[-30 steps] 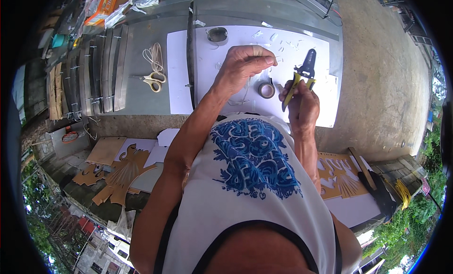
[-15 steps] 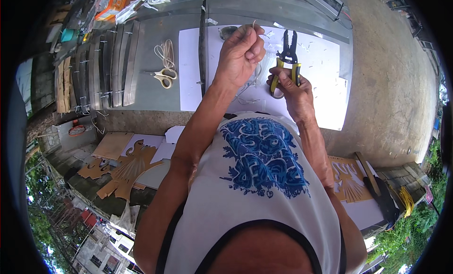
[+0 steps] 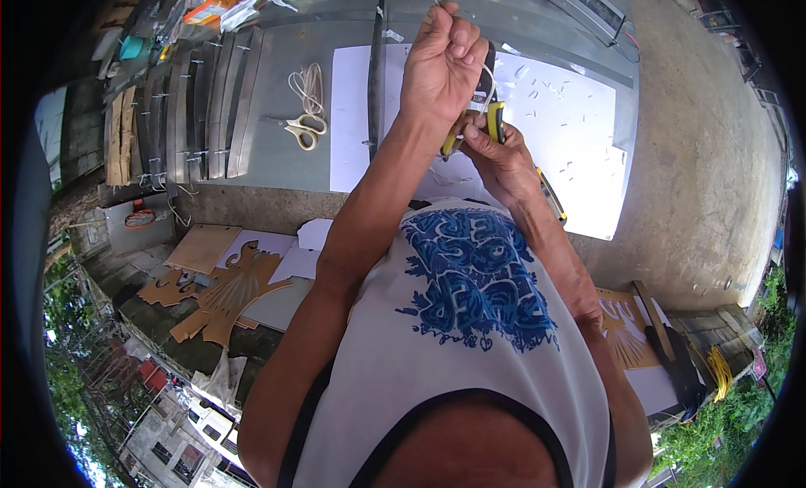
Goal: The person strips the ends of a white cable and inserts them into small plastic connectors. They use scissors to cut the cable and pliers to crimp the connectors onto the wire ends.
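Note:
My left hand (image 3: 442, 72) is closed in a pinch on a thin white wire (image 3: 489, 83), whose tip pokes up past the fingers. The wire bends down from this hand toward my right hand (image 3: 504, 162). My right fingers wrap the yellow-and-black handles of a wire stripper (image 3: 496, 123). Its jaws are mostly hidden behind my left hand, so I cannot see whether the wire lies in them. Both hands are over a white sheet (image 3: 579, 110) strewn with small clippings. By my right wrist lies a yellow-and-black tool (image 3: 552, 196), partly covered by the forearm.
Left of the sheet lie cream-handled scissors (image 3: 304, 132) and a coiled cord (image 3: 311, 89). A dark narrow strip (image 3: 376, 81) crosses the sheet's left part. Several grey strips with wires (image 3: 220, 106) line the table's left. Brown cut-out panels (image 3: 239, 286) rest lower left.
My left hand has moved up and slightly right. The wire stripper, upright and in plain sight before, has shifted left and now sits partly behind that hand. The tool by my right wrist has come into view.

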Action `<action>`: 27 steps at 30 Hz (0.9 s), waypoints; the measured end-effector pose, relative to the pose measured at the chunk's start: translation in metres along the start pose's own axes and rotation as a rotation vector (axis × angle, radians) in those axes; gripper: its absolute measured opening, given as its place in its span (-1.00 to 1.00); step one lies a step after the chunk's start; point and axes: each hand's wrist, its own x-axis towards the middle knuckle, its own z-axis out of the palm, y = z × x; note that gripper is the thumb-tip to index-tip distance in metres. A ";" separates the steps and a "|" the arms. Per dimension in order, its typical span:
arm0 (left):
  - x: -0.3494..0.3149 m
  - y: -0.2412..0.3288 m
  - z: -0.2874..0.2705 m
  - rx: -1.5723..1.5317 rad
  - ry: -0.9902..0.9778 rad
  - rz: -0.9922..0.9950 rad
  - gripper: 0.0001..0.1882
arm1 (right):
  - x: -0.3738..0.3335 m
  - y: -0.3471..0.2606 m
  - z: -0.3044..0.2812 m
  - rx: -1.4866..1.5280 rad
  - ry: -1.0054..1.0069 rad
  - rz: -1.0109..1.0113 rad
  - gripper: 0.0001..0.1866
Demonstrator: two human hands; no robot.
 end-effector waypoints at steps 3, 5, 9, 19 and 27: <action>-0.001 0.027 -0.008 0.151 -0.010 0.078 -0.77 | -0.008 -0.015 0.003 -0.017 0.034 0.059 -0.69; -0.008 0.044 -0.011 0.296 0.002 0.080 -0.78 | -0.011 -0.024 -0.002 -0.060 0.093 0.099 -0.68; -0.033 0.058 -0.021 0.506 0.022 0.010 -0.77 | -0.013 -0.036 -0.027 -0.209 0.155 0.194 -0.62; -0.061 0.068 -0.019 0.851 0.233 0.003 -0.43 | -0.010 -0.037 -0.039 -0.897 0.382 0.179 -0.56; -0.071 0.067 0.015 1.777 0.096 -0.362 -0.55 | -0.012 -0.053 -0.031 -1.206 0.443 -0.119 -0.59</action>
